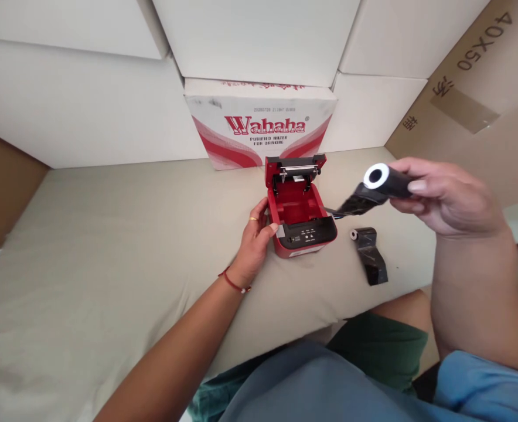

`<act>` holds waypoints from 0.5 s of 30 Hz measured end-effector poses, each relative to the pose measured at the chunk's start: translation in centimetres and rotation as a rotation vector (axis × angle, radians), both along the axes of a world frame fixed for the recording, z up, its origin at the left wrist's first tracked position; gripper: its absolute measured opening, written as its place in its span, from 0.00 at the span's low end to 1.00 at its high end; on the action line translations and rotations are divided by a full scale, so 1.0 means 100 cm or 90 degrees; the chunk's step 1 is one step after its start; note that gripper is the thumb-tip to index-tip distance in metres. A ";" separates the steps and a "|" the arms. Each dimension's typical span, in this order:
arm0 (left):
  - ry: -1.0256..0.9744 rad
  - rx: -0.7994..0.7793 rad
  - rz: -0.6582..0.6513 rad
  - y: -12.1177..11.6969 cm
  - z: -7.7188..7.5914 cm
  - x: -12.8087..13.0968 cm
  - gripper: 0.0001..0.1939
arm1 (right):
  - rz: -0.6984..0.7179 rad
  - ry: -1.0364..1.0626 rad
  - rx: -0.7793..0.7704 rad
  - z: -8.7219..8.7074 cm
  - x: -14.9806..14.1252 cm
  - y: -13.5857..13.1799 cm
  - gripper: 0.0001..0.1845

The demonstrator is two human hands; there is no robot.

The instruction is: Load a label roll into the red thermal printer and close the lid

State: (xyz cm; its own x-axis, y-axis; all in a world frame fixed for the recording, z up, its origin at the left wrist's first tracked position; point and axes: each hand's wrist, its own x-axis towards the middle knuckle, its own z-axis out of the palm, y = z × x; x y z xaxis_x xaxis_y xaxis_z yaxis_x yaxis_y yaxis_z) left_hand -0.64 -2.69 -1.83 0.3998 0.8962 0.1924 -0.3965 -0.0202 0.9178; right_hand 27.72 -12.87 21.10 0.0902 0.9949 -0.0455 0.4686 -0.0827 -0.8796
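Note:
A small red-and-black label printer [305, 237] sits on the cloth with its lid [296, 167] raised and its red inside showing. My left hand [255, 240] grips its left side, thumb on the front corner and fingers along the wall. Up to the right, my right hand [446, 196] is closed around a black ribbon roll [395, 183] whose white end ring faces left. A loose strip of black film [360, 202] hangs from this roll toward the printer's right side. Below it on the cloth lies a thinner black ribbon roll [367, 237], with a length of film unrolled.
A Wahaha water carton [263, 126] stands right behind the printer. White boxes [109, 105] are stacked along the back. Brown cardboard [474, 105] rises at the right, and another brown panel [4, 187] at the left. Beige cloth [109, 246] covers the surface.

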 end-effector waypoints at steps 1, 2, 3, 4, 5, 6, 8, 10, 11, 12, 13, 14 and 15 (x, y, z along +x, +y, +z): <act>-0.005 -0.004 0.002 0.000 0.001 0.000 0.38 | -0.044 0.045 -0.035 -0.009 0.007 -0.007 0.21; -0.008 -0.005 0.004 0.000 0.001 0.000 0.38 | -0.065 0.066 -0.086 -0.019 0.012 -0.012 0.22; -0.011 -0.005 0.006 0.000 0.002 0.001 0.38 | -0.064 0.069 -0.145 -0.032 0.015 -0.016 0.24; -0.013 -0.003 0.006 0.000 0.002 0.001 0.37 | -0.046 0.067 -0.203 -0.045 0.016 -0.020 0.26; -0.015 -0.001 0.005 -0.001 0.003 0.001 0.37 | -0.017 0.069 -0.253 -0.059 0.015 -0.023 0.27; -0.017 0.001 0.004 -0.001 0.004 0.001 0.37 | 0.016 0.075 -0.291 -0.071 0.014 -0.025 0.29; -0.019 0.006 0.003 -0.001 0.004 0.000 0.36 | 0.067 0.098 -0.336 -0.093 0.009 -0.028 0.31; -0.015 0.008 0.007 0.000 0.004 0.000 0.36 | 0.093 0.097 -0.345 -0.107 0.002 -0.028 0.31; -0.014 0.007 0.010 0.000 0.004 0.000 0.36 | 0.101 0.067 -0.332 -0.111 -0.002 -0.027 0.30; -0.013 0.006 0.013 0.001 0.004 0.000 0.36 | 0.104 0.018 -0.308 -0.114 -0.005 -0.026 0.28; -0.014 0.003 0.017 0.001 0.003 0.000 0.37 | 0.102 -0.047 -0.276 -0.115 -0.007 -0.025 0.27; -0.015 0.000 0.022 0.001 0.003 0.000 0.37 | 0.094 -0.119 -0.244 -0.115 -0.008 -0.024 0.26; -0.016 -0.003 0.025 0.001 0.003 0.000 0.37 | 0.077 -0.189 -0.216 -0.114 -0.006 -0.023 0.26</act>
State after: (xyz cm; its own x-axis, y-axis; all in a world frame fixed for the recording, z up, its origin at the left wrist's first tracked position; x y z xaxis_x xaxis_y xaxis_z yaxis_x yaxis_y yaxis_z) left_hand -0.68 -2.55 -1.57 0.3593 0.9121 0.1976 -0.4181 -0.0320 0.9078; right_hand 27.07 -15.20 9.67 0.0326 0.9326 -0.3595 0.7199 -0.2715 -0.6388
